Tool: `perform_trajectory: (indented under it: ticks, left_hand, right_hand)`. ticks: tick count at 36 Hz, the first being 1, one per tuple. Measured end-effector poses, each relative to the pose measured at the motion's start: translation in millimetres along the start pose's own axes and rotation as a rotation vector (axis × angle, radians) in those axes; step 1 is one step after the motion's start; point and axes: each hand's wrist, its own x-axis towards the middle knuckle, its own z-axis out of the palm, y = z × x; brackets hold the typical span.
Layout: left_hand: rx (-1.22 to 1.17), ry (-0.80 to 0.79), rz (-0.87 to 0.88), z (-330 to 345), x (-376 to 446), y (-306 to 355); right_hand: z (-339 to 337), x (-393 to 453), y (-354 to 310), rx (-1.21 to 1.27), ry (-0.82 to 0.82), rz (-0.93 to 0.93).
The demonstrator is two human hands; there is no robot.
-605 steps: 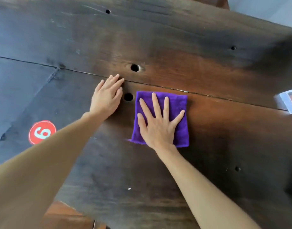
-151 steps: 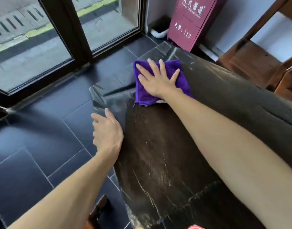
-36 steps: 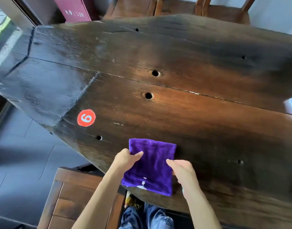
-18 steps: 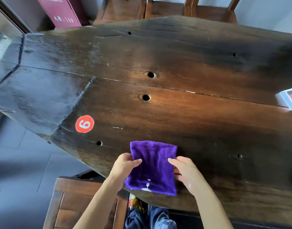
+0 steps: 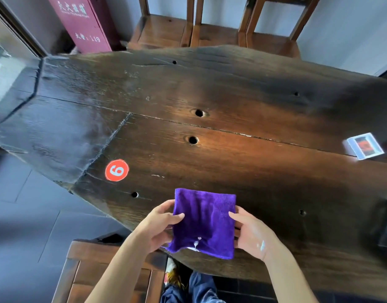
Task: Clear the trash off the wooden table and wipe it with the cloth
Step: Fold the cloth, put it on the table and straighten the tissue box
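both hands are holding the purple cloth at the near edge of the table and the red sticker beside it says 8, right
Not quite: in the head view the red sticker reads 6, not 8. The rest holds: the left hand and right hand hold the purple cloth at the wooden table's near edge.

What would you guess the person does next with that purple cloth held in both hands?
Probably fold or turn the purple cloth to a clean face: the left hand and right hand pinch its sides, and white bits cling near its lower edge.
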Motion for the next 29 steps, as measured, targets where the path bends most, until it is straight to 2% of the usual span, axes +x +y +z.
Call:
perform_trajectory:
  ticks: [8, 17, 29]
  left_hand:
    - [-0.015, -0.161, 0.035, 10.8, -43.3, 30.1]
    - [0.048, -0.363, 0.017, 50.0, -87.0, 60.8]
    - [0.178, -0.459, 0.015, 154.1, -103.8, 90.3]
  right_hand:
    - [10.5, -54.7, -26.6, 0.013, -0.055, -0.066]
    - [6.7, -139.1, -53.2, -0.007, -0.01, -0.143]
    - [-61.2, -208.8, -77.9, 0.12, 0.0, -0.278]
